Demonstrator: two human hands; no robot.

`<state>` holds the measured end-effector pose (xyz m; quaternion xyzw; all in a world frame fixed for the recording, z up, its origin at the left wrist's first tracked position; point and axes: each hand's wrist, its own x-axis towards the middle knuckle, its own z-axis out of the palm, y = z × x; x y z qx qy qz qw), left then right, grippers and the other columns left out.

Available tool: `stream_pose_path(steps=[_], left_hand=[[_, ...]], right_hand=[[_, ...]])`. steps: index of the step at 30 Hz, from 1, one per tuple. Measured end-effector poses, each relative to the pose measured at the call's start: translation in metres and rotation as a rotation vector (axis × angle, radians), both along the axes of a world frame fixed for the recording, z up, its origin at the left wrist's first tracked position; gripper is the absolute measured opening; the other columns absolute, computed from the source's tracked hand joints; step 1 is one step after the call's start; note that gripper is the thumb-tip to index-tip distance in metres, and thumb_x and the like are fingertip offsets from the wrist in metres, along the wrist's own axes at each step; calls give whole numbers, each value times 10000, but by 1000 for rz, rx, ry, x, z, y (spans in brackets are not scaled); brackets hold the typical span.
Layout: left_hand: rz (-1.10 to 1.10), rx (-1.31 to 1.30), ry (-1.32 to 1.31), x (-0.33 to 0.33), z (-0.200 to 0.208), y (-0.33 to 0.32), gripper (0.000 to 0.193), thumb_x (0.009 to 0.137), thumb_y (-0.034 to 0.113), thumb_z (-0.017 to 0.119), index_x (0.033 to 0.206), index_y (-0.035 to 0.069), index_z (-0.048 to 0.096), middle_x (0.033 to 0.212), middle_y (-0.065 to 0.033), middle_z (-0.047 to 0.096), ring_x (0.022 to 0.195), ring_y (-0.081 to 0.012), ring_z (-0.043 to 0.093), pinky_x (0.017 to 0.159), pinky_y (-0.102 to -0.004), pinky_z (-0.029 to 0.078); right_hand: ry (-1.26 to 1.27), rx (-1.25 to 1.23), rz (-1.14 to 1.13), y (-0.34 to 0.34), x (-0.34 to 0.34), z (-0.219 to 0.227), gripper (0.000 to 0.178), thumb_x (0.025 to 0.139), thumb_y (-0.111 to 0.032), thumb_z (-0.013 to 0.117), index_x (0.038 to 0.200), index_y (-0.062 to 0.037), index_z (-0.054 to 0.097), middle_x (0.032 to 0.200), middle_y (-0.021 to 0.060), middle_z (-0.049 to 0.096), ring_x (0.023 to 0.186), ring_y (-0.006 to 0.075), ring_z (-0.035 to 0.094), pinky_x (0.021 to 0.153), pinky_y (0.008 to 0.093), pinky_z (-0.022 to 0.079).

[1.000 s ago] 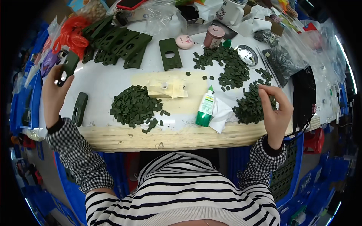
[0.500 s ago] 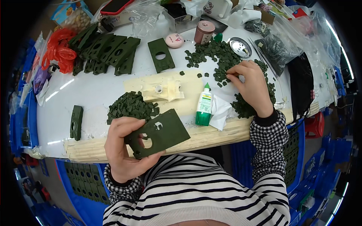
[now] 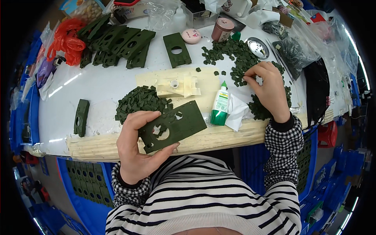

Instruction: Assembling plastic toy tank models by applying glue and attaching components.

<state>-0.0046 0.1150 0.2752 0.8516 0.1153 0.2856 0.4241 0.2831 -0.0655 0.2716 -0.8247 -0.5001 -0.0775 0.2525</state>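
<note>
Thumb and fingers of my left hand grip a dark green plastic plate by its edges, tilted above the table's front edge. A large round hole and a smaller one pierce this plate. My right hand is over the scattered small green plastic pieces, its thumb and index finger pinched together. Whatever lies between those fingertips is too small to make out. Between the hands stands a glue bottle with a green tip, beside a crumpled white tissue. Behind the held plate rises a heap of green pieces.
A block wrapped in cream tape sits mid-table. More green plates are stacked at the back left, near a red plastic bag. A pink tin, a metal lid and tweezers lie at the back right. Blue crates flank me below.
The whole view has shifted slightly. My left hand has tilted the plate a little, still gripping it. My right hand stays at the small pieces, fingertips pinched.
</note>
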Motion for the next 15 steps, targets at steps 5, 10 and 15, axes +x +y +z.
stream_pose_path(steps=[5,10,15], left_hand=[[-38,60,-49,1,-2,1,551,654,55,844,1126,-19,571,1044,-179,605,953,-284,606,792,-341,506],[-91,80,-53,5,-1,-2,556,657,71,847,1134,-13,574,1047,-163,611,948,-286,608,781,-347,512],[-87,94,-55,11,0,-11,548,662,77,843,1131,-11,573,1044,-158,607,943,-286,610,775,-342,517]], right_hand=[[267,160,-50,-2,-22,25,70,819,-10,673,870,20,636,764,86,674,667,146,637,639,263,509],[444,283,197,0,-63,38,106,797,24,695,903,23,689,792,85,697,682,119,650,644,234,511],[816,293,306,3,-85,33,140,803,32,701,941,16,715,863,91,704,773,113,660,713,242,522]])
